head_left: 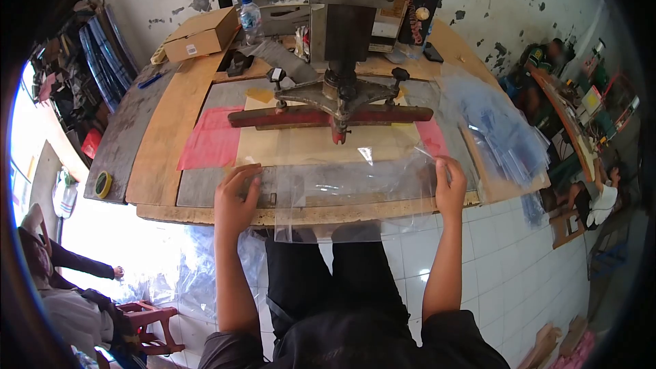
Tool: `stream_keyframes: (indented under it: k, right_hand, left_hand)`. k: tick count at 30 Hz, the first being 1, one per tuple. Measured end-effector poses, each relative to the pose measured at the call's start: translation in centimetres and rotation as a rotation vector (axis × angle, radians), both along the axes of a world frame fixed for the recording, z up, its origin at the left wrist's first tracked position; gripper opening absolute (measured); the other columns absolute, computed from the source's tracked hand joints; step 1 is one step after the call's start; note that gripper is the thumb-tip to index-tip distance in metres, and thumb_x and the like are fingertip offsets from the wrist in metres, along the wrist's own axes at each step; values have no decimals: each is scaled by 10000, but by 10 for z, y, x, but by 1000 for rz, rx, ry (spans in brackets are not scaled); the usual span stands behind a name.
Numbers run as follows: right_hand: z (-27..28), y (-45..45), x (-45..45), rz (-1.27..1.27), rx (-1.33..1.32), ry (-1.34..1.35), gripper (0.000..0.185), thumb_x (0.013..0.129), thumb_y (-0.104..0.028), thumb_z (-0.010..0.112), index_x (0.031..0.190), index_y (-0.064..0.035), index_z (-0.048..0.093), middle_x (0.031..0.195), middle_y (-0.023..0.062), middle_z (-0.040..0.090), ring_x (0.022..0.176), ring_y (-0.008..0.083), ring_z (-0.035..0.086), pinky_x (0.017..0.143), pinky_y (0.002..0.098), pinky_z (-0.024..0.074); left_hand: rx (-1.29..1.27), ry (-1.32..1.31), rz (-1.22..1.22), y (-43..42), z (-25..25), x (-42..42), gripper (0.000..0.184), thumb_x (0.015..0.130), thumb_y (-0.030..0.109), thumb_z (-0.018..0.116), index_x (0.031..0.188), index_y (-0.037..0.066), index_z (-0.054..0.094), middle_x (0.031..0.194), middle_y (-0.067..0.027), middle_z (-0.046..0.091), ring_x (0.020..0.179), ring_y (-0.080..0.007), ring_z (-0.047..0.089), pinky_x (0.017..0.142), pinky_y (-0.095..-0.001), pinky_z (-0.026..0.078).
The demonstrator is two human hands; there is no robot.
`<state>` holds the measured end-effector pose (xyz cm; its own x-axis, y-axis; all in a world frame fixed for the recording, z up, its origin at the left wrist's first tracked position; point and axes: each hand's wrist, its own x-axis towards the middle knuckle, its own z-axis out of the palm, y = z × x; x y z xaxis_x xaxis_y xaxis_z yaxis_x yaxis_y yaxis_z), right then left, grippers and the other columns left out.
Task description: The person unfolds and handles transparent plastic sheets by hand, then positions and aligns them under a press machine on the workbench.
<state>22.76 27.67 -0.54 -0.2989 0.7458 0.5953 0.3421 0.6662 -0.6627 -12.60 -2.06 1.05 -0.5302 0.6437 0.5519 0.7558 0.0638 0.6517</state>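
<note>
A clear plastic sheet (342, 188) lies across the front of the work table, its lower edge hanging over the table's front rim. At its right side my right hand (449, 181) pinches the sheet's upper corner between thumb and fingers. Over the table's front left part, my left hand (238, 195) has its fingers curled toward the thumb near the sheet's left end; what they hold, if anything, is too small to make out. Just beyond the sheet stands a press with a long red bar (273, 119), above a pale board flanked by pink patches (217, 138).
Clear plastic pieces (502, 130) are piled at the right. A cardboard box (201, 33) and a water bottle (251, 19) stand at the back left. A tape roll (103, 184) lies at the left edge. People sit at both far sides, beside a red stool (154, 321) at left.
</note>
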Motion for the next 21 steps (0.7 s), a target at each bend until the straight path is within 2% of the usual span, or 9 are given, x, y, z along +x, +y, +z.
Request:
stream_keyframes:
  k: [9,21]
  right_hand:
    - [1,-5,0,-55,-72,67,270,1083,-230,653,1042,0,788,1031,122,743,980,263,708,904,369,529]
    - [5,-6,-1,-46,-75,24,180,1045,-140,687,1012,16,771,1008,120,755,956,262,721,893,366,535]
  left_hand:
    - [7,-17,17,-2,0,2,145,947,67,705,1063,36,787,1103,-125,794,1031,-343,748,935,-426,561]
    - [-16,51,73,-1,-1,2,147,925,59,731,1060,48,789,1097,-118,797,1022,-333,747,925,-424,560]
